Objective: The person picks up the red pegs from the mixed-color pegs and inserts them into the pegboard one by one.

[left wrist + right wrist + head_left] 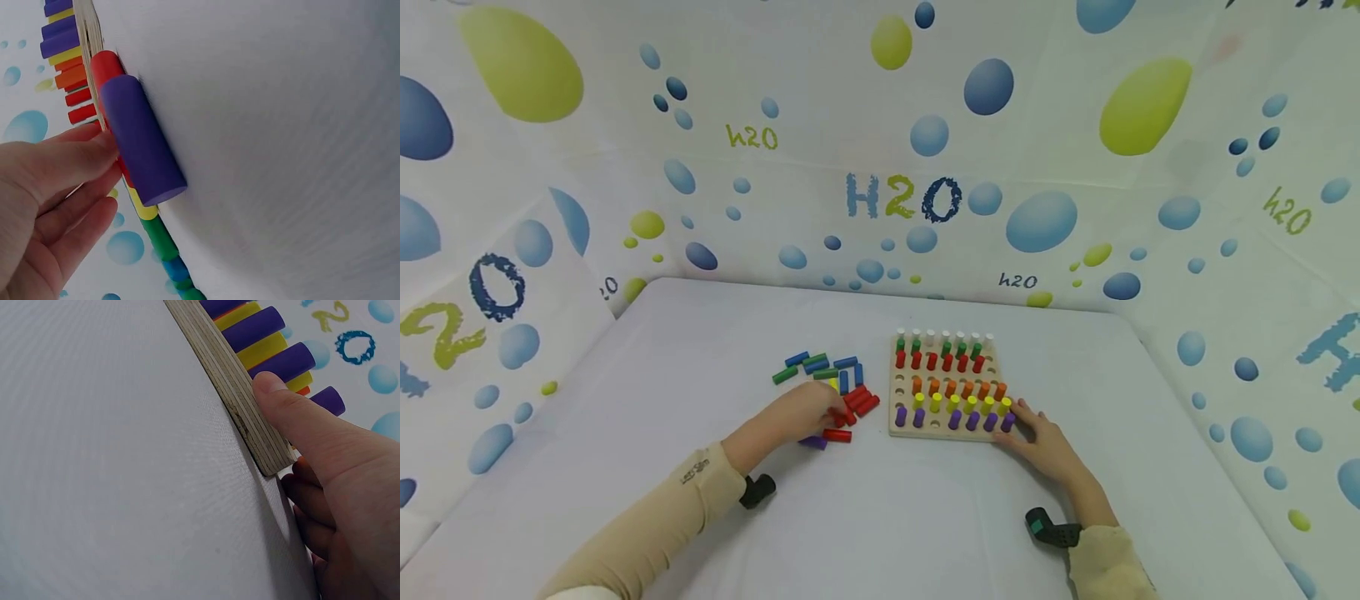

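At the pile of loose pegs, my left hand [808, 410] pinches a red peg with thumb and index finger; its fingertips are partly hidden in the left wrist view. A loose purple peg [142, 140] lies in front of those fingertips. My right hand [1043, 446] holds the near right corner of a wooden pegboard [917, 432], thumb [270, 387] on the front edge and fingers around the right side. Upright pegs stand in colour rows on the board: white, green, red, orange, yellow and purple, with some bare holes between them.
Loose red pegs [867, 406], blue pegs [859, 375] and green pegs [786, 375] lie left of the board on the white-covered table [880, 517]. Behind the table hangs a patterned cloth [820, 75]. A dark wrist camera [1051, 530] sits below the right hand.
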The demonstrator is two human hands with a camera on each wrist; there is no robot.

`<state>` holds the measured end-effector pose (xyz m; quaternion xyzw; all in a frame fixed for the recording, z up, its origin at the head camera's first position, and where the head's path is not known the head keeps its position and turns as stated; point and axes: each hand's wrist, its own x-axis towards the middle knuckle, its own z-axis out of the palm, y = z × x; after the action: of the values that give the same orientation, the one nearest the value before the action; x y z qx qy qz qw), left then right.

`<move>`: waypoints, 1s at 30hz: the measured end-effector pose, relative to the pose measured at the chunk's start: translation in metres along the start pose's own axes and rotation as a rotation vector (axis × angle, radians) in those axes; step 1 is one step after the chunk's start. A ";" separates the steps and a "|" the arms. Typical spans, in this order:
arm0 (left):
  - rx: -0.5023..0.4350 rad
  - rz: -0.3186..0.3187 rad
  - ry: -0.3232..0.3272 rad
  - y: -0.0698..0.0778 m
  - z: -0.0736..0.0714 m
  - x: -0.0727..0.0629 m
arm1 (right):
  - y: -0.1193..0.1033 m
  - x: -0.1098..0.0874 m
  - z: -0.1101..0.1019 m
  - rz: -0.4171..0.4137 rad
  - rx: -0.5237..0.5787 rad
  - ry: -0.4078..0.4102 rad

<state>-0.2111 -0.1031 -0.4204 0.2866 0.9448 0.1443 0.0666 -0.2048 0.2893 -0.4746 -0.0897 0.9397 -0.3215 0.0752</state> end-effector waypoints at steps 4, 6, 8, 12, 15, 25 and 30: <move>0.125 -0.011 -0.067 0.006 -0.002 0.003 | -0.001 0.000 0.000 -0.006 0.005 0.006; 0.204 0.005 -0.098 0.007 -0.003 0.005 | -0.003 -0.001 -0.001 -0.013 0.007 0.006; 0.274 0.034 -0.107 0.008 -0.003 0.005 | -0.004 -0.002 -0.001 -0.017 0.010 0.005; 0.337 0.060 -0.114 0.011 -0.004 0.006 | -0.004 -0.002 -0.001 -0.016 0.011 0.008; 0.367 0.056 -0.127 0.013 -0.004 0.008 | -0.002 -0.002 -0.001 -0.008 0.006 0.012; 0.121 0.028 -0.101 0.014 -0.016 0.009 | -0.003 -0.002 0.002 0.016 0.012 -0.002; -0.117 0.113 -0.022 0.013 -0.030 0.016 | -0.003 -0.003 0.001 0.021 0.012 0.009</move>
<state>-0.2241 -0.0907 -0.3891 0.3368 0.9162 0.1999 0.0852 -0.2016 0.2869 -0.4737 -0.0781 0.9389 -0.3267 0.0747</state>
